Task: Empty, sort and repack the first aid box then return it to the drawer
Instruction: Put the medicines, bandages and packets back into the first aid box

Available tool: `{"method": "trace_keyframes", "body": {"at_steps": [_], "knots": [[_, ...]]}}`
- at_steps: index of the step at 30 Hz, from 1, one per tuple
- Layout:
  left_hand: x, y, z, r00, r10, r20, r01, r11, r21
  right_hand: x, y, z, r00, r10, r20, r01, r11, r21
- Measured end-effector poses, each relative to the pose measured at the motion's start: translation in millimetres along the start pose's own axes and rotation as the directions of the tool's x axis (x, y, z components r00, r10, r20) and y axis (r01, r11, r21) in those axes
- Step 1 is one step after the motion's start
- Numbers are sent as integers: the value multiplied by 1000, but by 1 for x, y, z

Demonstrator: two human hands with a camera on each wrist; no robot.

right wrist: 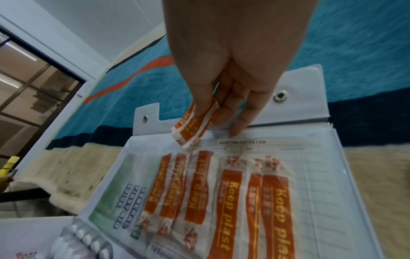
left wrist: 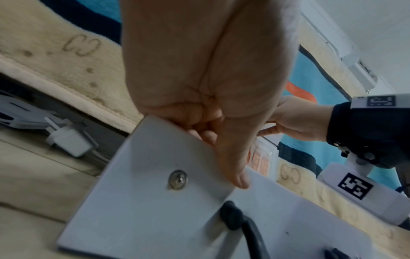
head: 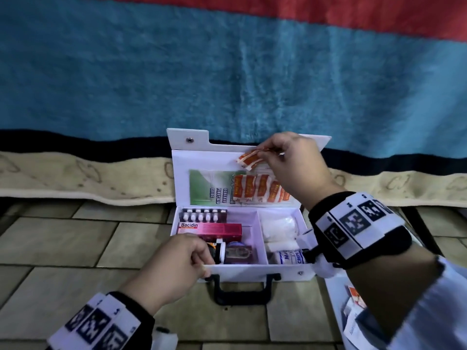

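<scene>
A white first aid box (head: 252,270) stands open on the tiled floor, its lid (head: 180,173) leaning back against the bed. My left hand (head: 180,258) grips the box's front wall (left wrist: 155,201) near its left corner, fingers curled over the rim. My right hand (head: 283,157) pinches orange plaster strips (head: 250,157) at the top edge of the lid's clear pocket; the same strips (right wrist: 193,126) show in the right wrist view. More orange plasters (right wrist: 221,192) and a green guide leaflet (head: 204,185) sit inside that pocket.
In the box lie a blister pack (head: 202,214), a pink Bacidin carton (head: 209,228), a dark bottle (head: 217,251), gauze (head: 278,223) and a crepe bandage (head: 290,257). A black handle (head: 242,291) faces me. A white tray (head: 336,306) with items sits at the right.
</scene>
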State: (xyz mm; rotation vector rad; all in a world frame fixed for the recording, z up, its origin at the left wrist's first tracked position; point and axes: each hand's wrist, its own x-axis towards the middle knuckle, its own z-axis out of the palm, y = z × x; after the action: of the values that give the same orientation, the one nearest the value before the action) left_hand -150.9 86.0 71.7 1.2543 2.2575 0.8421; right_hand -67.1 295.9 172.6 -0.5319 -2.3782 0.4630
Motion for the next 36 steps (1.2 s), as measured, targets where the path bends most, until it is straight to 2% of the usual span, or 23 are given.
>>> {"method": "trace_keyframes", "body": {"at_steps": [5, 12, 16, 19, 23, 27, 30, 34, 36], "knots": [[0, 0, 0, 1000, 3, -2, -3, 1000, 3, -1, 5, 0, 988, -112, 109, 128, 979, -159], [1, -3, 2, 1000, 11, -13, -11, 1000, -4, 7, -2, 14, 933, -121, 338, 237, 914, -329], [2, -6, 3, 1000, 7, -24, -7, 1000, -4, 5, -4, 17, 937, -167, 308, 268, 908, -322], [2, -6, 3, 1000, 10, -23, -10, 1000, -8, 8, -5, 23, 943, -133, 307, 243, 901, -359], [2, -7, 4, 999, 13, -30, -13, 1000, -14, 1, -2, 30, 958, -159, 239, 241, 897, -370], [2, -7, 3, 1000, 18, -25, -19, 1000, -22, -4, -1, 26, 945, -127, 302, 235, 904, -356], [0, -3, 1, 999, 22, -32, -22, 1000, -15, -6, -8, 12, 929, -107, 353, 227, 920, -319], [0, -1, -3, 1000, 21, -20, -21, 1000, -19, -14, -11, -28, 952, -103, 289, 164, 967, -194], [-1, 1, -4, 1000, 24, -4, -24, 999, -21, -26, -9, -51, 952, -79, 297, 135, 976, -171]]}}
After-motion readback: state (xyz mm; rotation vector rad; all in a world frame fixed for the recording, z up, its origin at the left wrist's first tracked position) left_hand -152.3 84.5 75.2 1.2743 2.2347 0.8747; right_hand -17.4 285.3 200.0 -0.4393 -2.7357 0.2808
